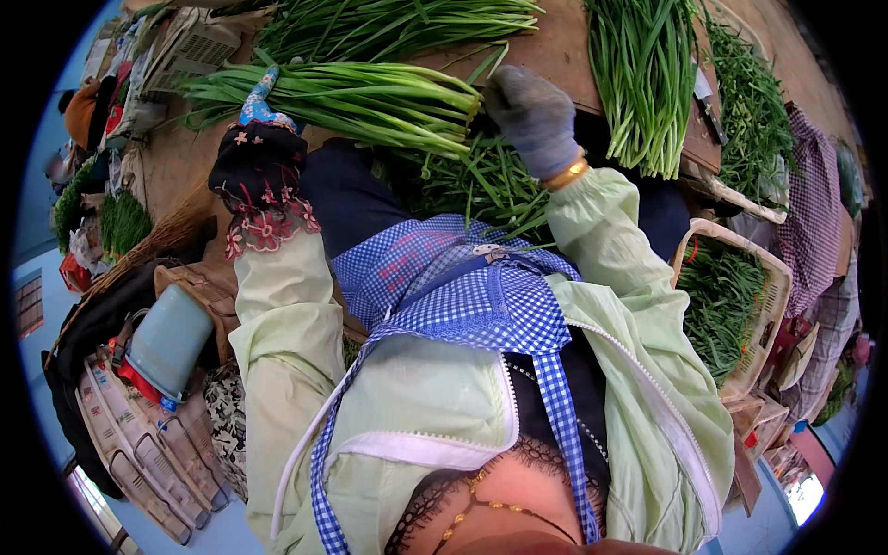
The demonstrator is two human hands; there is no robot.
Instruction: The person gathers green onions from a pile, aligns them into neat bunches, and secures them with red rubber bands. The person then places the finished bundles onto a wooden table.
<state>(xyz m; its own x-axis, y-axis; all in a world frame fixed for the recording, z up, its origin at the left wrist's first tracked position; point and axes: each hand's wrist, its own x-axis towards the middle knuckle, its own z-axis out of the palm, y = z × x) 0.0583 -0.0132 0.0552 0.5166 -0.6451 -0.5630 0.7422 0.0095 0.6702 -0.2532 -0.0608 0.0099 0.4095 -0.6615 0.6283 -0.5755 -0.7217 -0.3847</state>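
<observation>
My left hand (263,98), in a blue patterned glove, is wrapped round a bunch of garlic chives (379,97). The bunch lies sideways above my lap, leaves to the left and pale stem ends to the right. Close by those stem ends is my right hand (534,120) in a grey-purple glove, its fingers curled closed. What they hold, if anything, is hidden. Below the bunch, loose green leaves (490,185) lie over my lap, above a blue checked apron (462,287).
More chives (398,26) lie on the brown board (564,46) ahead, with another bunch (643,83) at its right. Beside that is a knife (708,106). A crate (782,287) of greens stands at my right; a blue bucket (169,342) and broom (162,236) are at left.
</observation>
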